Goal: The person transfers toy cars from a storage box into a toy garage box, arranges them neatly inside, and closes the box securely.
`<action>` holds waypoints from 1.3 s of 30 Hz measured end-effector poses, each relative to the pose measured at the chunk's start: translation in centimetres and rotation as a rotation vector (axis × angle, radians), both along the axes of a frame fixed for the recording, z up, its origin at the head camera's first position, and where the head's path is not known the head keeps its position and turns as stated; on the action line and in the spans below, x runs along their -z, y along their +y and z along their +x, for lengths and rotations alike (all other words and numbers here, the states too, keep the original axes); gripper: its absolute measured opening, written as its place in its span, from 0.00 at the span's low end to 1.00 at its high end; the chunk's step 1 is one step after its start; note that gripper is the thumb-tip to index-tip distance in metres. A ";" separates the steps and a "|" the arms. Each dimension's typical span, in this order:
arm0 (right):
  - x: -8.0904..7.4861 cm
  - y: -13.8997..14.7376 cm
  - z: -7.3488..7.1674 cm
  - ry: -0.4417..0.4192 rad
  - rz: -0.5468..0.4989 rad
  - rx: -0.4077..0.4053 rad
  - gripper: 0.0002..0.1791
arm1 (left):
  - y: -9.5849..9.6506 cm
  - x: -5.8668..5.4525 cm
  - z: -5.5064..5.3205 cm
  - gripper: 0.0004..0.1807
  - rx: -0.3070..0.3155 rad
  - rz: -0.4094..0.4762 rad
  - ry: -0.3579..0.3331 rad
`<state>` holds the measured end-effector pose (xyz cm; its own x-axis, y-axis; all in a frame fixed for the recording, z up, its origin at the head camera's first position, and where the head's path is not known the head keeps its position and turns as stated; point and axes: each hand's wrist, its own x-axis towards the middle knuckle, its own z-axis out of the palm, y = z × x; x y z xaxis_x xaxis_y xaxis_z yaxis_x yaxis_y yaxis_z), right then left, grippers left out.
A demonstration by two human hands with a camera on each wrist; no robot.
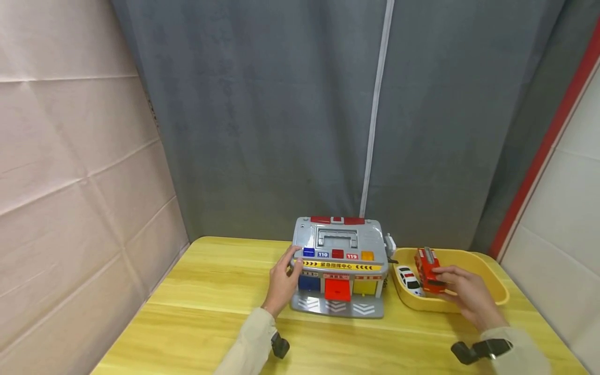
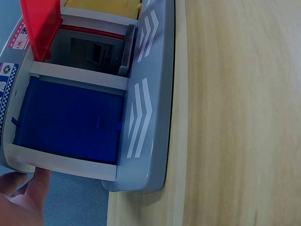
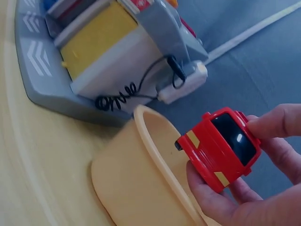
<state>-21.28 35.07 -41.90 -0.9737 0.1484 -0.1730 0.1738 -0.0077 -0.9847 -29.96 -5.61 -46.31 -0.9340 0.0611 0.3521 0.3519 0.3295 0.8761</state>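
A grey toy garage [image 1: 336,307] has blue, red and yellow doors across its front. The red door [image 2: 40,23] is swung up from its bay, while the blue door [image 2: 70,120] is down. My left hand [image 1: 283,281] holds the garage's left side near the roof corner, thumb toward the front. With my right hand [image 1: 471,294] I pinch a red toy fire truck [image 3: 221,148] between thumb and fingers, over the yellow bin [image 1: 494,291]. Its windshield and front face the right wrist camera. Beside the truck, a white toy police car [image 1: 409,281] lies in the bin.
A white handset [image 3: 186,84] with a black coiled cord [image 3: 117,100] hangs on the garage's right side. The wooden table [image 1: 211,302] ends at a grey curtain [image 1: 272,130] behind. Pale panels stand at left and right.
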 end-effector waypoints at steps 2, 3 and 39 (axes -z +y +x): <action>0.1 -0.4 0.3 0.021 -0.006 0.005 0.17 | 0.0 0.0 0.0 0.17 0.001 0.004 0.010; 0.2 -0.5 0.5 0.029 -0.006 0.007 0.18 | 0.0 0.0 0.0 0.17 0.001 0.005 0.017; 2.6 -4.5 4.7 0.061 -0.083 -0.116 0.15 | 0.0 -0.6 0.3 0.19 0.009 0.007 -0.032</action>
